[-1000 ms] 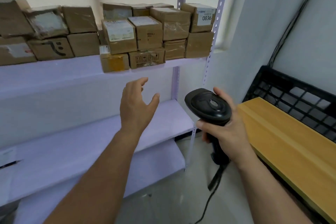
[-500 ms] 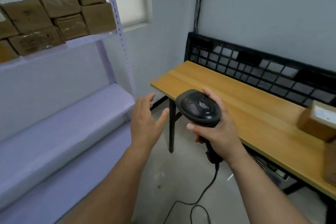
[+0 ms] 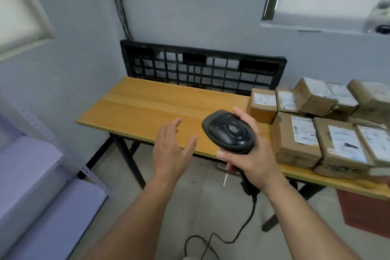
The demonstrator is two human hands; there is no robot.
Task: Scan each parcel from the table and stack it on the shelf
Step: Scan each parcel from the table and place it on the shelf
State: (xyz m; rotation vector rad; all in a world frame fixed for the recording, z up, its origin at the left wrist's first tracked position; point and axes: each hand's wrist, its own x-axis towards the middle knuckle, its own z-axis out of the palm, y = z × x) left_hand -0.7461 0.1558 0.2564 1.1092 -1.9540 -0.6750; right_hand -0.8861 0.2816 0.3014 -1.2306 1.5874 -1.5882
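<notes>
**Between parcels: scanner in hand, pile waiting on the right**

Grey walls, a window on each side, and a wooden table [image 3: 147, 109] running across the middle with a black plastic grid panel [image 3: 202, 69] leaning on the wall behind it. Only one view, from the head camera, so here goes.

Parcels [image 3: 316, 133] are bunched at the right end of the table, brown boxes with white labels, touching and partly stacked on each other. Whole left half of the tabletop is bare. A corner of the purple shelf [image 3: 27, 175] shows at the near left.

Right hand [image 3: 251, 160] is wrapped around the handle of the black scanner [image 3: 229, 131], cable [image 3: 232, 236] trailing to the floor. Left hand [image 3: 173, 154] is empty, fingers spread, hovering over the near table edge, well apart from the boxes.

What could go wrong, as I see it: the pile is packed tight, so pulling one box one-handed could drag a neighbour off the near edge. That looping cable could also snag a foot.
</notes>
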